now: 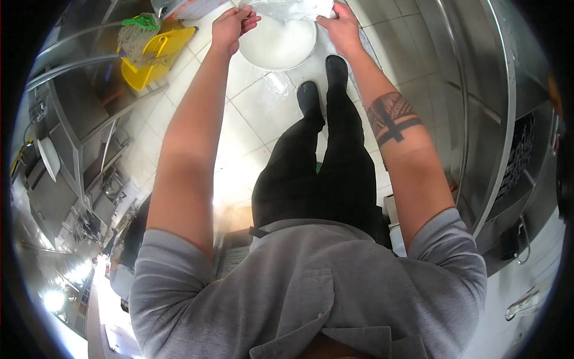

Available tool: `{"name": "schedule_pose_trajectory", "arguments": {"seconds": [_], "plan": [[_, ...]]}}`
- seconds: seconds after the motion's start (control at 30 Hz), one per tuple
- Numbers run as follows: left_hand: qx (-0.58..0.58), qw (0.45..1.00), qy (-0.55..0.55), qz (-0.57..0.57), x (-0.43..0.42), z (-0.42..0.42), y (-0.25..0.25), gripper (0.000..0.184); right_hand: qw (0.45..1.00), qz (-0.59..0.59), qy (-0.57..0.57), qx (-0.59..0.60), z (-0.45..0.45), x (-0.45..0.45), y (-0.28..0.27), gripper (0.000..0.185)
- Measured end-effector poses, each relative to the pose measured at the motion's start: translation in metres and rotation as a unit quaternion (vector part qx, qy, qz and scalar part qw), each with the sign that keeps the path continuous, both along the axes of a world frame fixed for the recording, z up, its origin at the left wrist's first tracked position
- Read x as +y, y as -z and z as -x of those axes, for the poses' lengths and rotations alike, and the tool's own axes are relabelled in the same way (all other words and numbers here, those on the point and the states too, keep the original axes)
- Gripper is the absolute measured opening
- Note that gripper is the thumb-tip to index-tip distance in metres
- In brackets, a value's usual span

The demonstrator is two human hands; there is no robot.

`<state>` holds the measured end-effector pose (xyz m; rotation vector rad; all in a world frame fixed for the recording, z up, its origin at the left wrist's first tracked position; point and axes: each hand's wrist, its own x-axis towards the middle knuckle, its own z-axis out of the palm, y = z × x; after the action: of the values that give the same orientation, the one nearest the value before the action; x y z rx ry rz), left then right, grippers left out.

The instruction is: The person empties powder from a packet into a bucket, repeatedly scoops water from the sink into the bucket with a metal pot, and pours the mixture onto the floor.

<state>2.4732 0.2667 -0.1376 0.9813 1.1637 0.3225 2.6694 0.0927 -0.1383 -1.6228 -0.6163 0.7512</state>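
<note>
Grey short-sleeved cloth shirt [299, 275], worn; nearest item. Below it, black trousers [314, 179] and black boots [310, 99], standing on the pale tiled floor [245, 113].

Right hand [339, 29]: fingers closed on one side of the sheet of thin, crumpled white translucent plastic [293, 9]. Left hand [234, 29]: fingers bent, at the sheet's opposite side; whether it grips cannot be told.

Plastic sheet: between the hands, over the far rim of the round white container [276, 69], which stands on the floor just beyond the boots; contact with the rim unclear. Container's white interior: contents not distinguishable.

Yellow plastic bucket [136, 75] with string mop [134, 45]: near the floor's left edge.

Handling note: an even spread, light tension and level hands would probably suit the flimsy sheet; boots best clear of the rim.
</note>
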Motion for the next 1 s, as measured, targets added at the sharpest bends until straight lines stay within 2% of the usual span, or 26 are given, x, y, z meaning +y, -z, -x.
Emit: {"name": "schedule_pose_trajectory", "arguments": {"seconds": [0.07,0.17,0.4,0.47,0.6,0.67,0.7,0.77,0.9,0.97,1.0], "plan": [[-0.001,1.0,-0.002,0.005,-0.002,0.0,-0.002,0.015,0.997,0.034,-0.022,-0.064,-0.003,-0.003,-0.002,0.037],[0.002,1.0,-0.014,0.006,-0.007,-0.001,-0.005,0.014,0.999,-0.036,-0.022,-0.019,-0.003,-0.005,0.001,0.036],[0.007,1.0,-0.012,0.008,-0.013,-0.001,-0.006,0.013,0.998,-0.024,-0.029,-0.042,-0.003,-0.008,-0.004,0.039],[0.007,0.999,-0.031,0.003,-0.015,-0.003,-0.009,0.014,0.996,-0.08,-0.029,0.0,-0.002,-0.009,-0.006,0.039],[0.005,1.0,-0.028,0.004,-0.015,-0.005,-0.008,0.014,0.995,-0.084,-0.035,-0.028,-0.003,-0.01,0.002,0.043],[0.009,0.999,-0.031,0.001,-0.016,-0.006,-0.008,0.014,0.995,-0.096,0.01,-0.014,0.0,-0.009,0.002,0.03],[0.009,0.999,-0.03,0.001,-0.016,-0.007,-0.008,0.014,0.995,-0.096,0.01,-0.013,0.001,-0.009,0.006,0.03],[0.015,0.999,-0.034,0.003,-0.016,-0.008,-0.007,0.014,1.0,0.008,-0.004,0.013,0.001,-0.009,0.011,0.031],[0.015,0.999,-0.028,0.001,-0.016,-0.008,-0.002,0.015,0.999,-0.01,-0.035,0.023,-0.004,-0.011,0.027,0.032],[0.023,0.999,-0.033,0.004,-0.016,-0.01,-0.003,0.015,0.998,0.02,-0.003,-0.066,-0.004,-0.011,0.048,0.036],[0.022,0.999,-0.032,0.003,-0.016,-0.011,-0.003,0.015,0.998,0.018,-0.002,-0.067,-0.002,-0.013,0.048,0.036]]}}
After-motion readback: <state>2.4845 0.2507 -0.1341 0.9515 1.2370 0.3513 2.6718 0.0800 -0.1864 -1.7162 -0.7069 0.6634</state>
